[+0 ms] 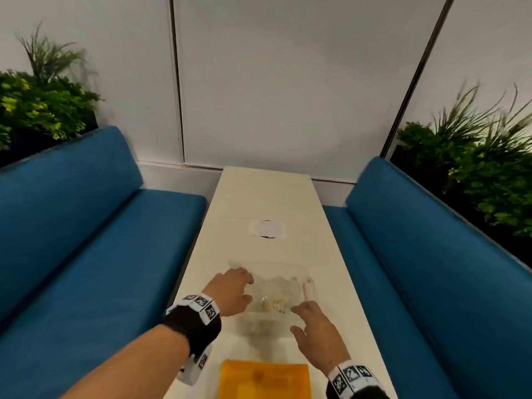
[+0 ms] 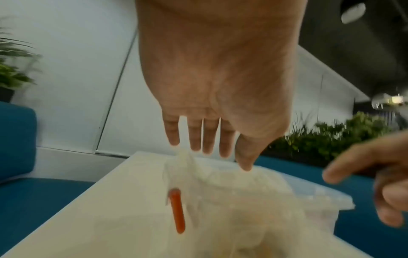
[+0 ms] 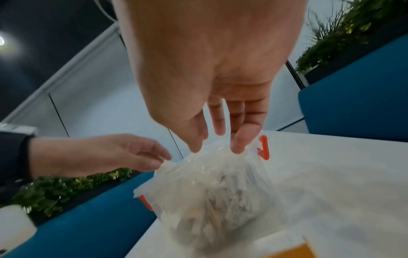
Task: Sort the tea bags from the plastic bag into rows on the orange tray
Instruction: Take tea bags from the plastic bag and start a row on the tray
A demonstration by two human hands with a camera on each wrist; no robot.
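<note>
A clear plastic bag (image 1: 276,279) (image 2: 243,200) (image 3: 260,178) with red zip tabs (image 3: 263,148) lies mid-table, with a heap of tea bags (image 1: 273,302) (image 3: 212,200) inside. My left hand (image 1: 233,292) (image 2: 220,157) is at the bag's left side. Its fingers are straight and their tips touch the raised rim. My right hand (image 1: 311,321) (image 3: 217,147) is at the near right. Thumb and fingers are spread, tips on the bag's top edge. The orange tray (image 1: 264,378) (image 3: 293,253) lies close to me, below the bag. No tea bag shows on its visible part.
The long white table (image 1: 264,197) runs away from me between two blue sofas (image 1: 86,240) (image 1: 431,269). A white round patch (image 1: 266,229) marks the table beyond the bag. Green plants (image 1: 43,105) (image 1: 483,168) stand behind both sofas, and a white wall closes the far end.
</note>
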